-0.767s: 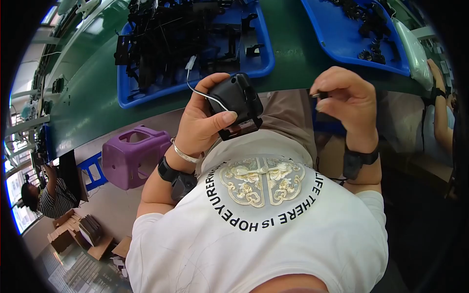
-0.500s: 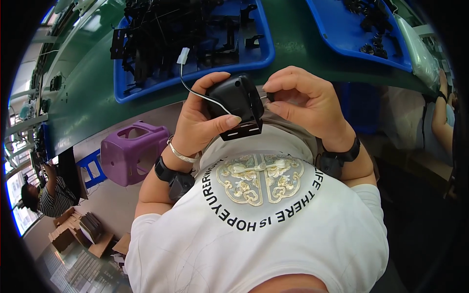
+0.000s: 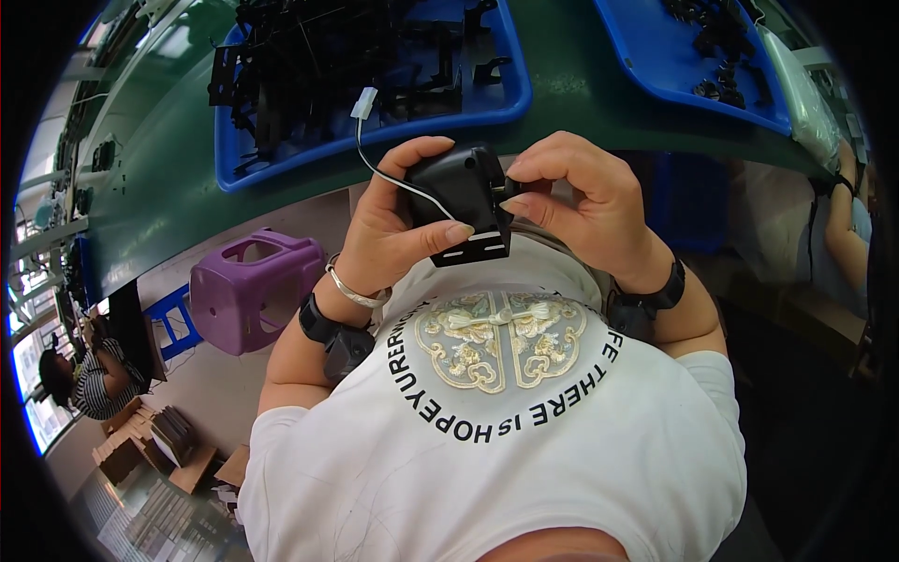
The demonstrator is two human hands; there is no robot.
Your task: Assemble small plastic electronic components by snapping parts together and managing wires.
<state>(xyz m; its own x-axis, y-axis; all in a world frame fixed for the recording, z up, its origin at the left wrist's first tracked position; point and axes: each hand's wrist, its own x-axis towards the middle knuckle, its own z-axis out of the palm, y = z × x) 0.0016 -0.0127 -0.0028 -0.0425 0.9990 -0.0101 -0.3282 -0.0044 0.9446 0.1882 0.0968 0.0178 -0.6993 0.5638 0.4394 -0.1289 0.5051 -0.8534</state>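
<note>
My left hand [image 3: 382, 225] grips a black plastic housing [image 3: 445, 183], its thumb across the near side and its fingers behind. A black metal bracket [image 3: 482, 247] with slots sits against the housing's right and near sides. From the housing runs a thin white-and-black cable [image 3: 391, 179], which rises to a white connector plug [image 3: 365, 102]. On the right, my right hand [image 3: 599, 206] pinches a small black knob-like piece [image 3: 511, 187] at the bracket's side. Its exact shape is mostly hidden by the fingertips.
Beyond my hands, a blue tray [image 3: 375, 133] full of black brackets lies on the green table [image 3: 562, 103]. Another blue tray [image 3: 655, 89] with small black parts is at the far right, beside a clear plastic bag [image 3: 801, 98]. A purple stool [image 3: 245, 295] stands left; other people are at both sides.
My right hand has brought the small black piece against the bracket's side. The housing has shifted slightly right and tilted, and the cable's plug has swung right with it.
</note>
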